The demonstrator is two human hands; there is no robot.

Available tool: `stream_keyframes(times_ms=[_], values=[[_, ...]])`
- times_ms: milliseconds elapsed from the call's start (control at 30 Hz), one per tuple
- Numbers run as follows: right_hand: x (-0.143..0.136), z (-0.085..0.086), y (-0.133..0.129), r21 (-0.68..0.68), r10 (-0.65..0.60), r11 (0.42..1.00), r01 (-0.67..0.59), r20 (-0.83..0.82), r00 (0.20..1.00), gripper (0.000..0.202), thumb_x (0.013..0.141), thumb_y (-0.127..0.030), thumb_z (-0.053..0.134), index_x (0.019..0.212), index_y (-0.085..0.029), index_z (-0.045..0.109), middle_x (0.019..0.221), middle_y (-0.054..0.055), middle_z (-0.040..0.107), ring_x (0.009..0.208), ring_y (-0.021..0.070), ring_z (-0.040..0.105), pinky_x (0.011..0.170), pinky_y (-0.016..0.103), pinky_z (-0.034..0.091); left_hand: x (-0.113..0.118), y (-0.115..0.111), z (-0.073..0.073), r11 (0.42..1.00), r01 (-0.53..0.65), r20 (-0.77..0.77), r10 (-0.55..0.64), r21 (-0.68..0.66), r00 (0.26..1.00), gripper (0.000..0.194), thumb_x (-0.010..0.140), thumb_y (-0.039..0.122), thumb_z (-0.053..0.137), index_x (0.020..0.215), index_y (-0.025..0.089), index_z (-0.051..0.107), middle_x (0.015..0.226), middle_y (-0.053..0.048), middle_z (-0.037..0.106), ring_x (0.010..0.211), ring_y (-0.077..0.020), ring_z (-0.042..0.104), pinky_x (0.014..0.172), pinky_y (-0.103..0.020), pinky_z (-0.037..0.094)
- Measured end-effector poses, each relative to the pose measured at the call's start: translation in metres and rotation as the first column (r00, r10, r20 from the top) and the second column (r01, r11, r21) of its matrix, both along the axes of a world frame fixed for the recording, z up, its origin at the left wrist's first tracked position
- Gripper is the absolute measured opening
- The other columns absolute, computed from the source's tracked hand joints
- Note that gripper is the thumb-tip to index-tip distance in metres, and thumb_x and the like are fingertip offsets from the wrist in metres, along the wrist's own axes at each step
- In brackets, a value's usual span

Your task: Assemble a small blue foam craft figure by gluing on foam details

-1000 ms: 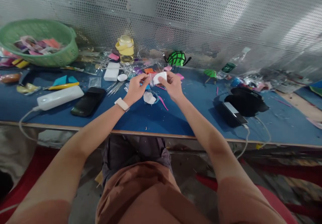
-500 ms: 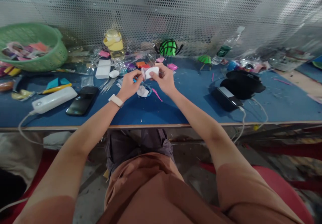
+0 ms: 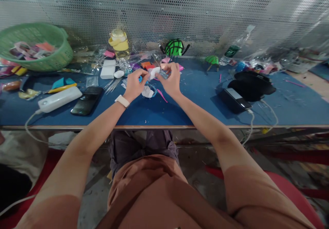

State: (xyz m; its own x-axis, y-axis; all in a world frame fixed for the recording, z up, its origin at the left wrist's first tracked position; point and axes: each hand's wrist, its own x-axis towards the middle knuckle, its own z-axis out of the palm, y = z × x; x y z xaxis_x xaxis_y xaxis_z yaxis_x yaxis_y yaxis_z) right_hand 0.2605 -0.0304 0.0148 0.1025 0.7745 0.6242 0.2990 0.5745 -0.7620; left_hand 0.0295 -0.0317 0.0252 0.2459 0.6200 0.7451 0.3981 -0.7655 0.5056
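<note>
White packet (image 3: 154,72) between the hands, over the worktop (image 3: 200,85), long axis roughly left to right; left hand (image 3: 135,84) pinches left end, right hand (image 3: 171,80), nearer its middle, grips right end; hands close, not touching

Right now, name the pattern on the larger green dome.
The larger green dome is bright green with crossing black lines, best seen in the head view.
</note>
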Motion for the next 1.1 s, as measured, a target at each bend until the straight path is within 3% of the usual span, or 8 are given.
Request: stream_keyframes(times_ms=[133, 233, 433, 700, 1100], values=[[-0.008, 0.008, -0.013, 0.007, 0.103, 0.995, -0.103, 0.035, 0.994, 0.051, 0.092, -0.078, 0.095, 0.103, -0.031, 0.077, 0.1, 0.005, 0.078, 0.103, 0.0283, 0.076, 0.102, 0.049, 0.072, 0.005, 0.001, -0.001, 0.999, -0.04, 0.034, 0.039, 0.019, 0.999, 0.018, 0.115, 0.031, 0.072, 0.098, 0.027, 0.071, 0.099, -0.006, 0.081, 0.094, -0.0246, 0.076, 0.096, -0.043, 0.063], [-0.015, 0.011, -0.019, 0.024, 0.137, 0.99, -0.138, 0.054, 0.989, 0.053, 0.095, -0.081, 0.088, 0.105, -0.03, 0.081, 0.103, 0.006, 0.083, 0.099, 0.0263, 0.078, 0.097, 0.046, 0.071, 0.008, -0.001, 0.0, 1.0, -0.022, 0.027, 0.023, -0.015, 0.999, 0.019, 0.115, 0.029, 0.074, 0.097, 0.027, 0.069, 0.104, -0.008, 0.078, 0.1, -0.0258, 0.076, 0.099, -0.045, 0.063], [-0.02, 0.006, -0.019, -0.001, 0.263, 0.965, -0.263, -0.008, 0.965, 0.054, 0.1, -0.082, 0.083, 0.106, -0.028, 0.088, 0.11, 0.008, 0.088, 0.098, 0.0276, 0.085, 0.104, 0.051, 0.073, 0.008, -0.003, 0.001, 1.0, -0.012, -0.002, 0.012, -0.024, 1.0, 0.018, 0.11, 0.022, 0.078, 0.096, 0.026, 0.069, 0.102, -0.006, 0.077, 0.097, -0.0242, 0.074, 0.094, -0.042, 0.062], [-0.024, 0.001, -0.01, -0.048, 0.273, 0.958, -0.281, -0.133, 0.953, 0.074, 0.076, -0.098, 0.094, 0.093, -0.026, 0.085, 0.092, 0.004, 0.087, 0.086, 0.0221, 0.084, 0.089, 0.042, 0.075, 0.009, -0.004, -0.003, 1.0, -0.004, -0.047, 0.006, 0.027, 0.999, 0.023, 0.111, 0.027, 0.079, 0.092, 0.026, 0.066, 0.097, -0.005, 0.075, 0.092, -0.0245, 0.073, 0.09, -0.041, 0.061], [-0.022, 0.011, -0.014, -0.076, 0.317, 0.939, -0.337, -0.195, 0.928, 0.073, 0.069, -0.094, 0.102, 0.094, -0.027, 0.085, 0.095, 0.004, 0.089, 0.09, 0.0228, 0.085, 0.096, 0.044, 0.077, 0.009, -0.004, 0.002, 1.0, 0.019, -0.084, -0.019, 0.003, 0.996, 0.012, 0.11, 0.024, 0.074, 0.099, 0.026, 0.069, 0.105, -0.006, 0.078, 0.101, -0.0259, 0.075, 0.096, -0.043, 0.063]])
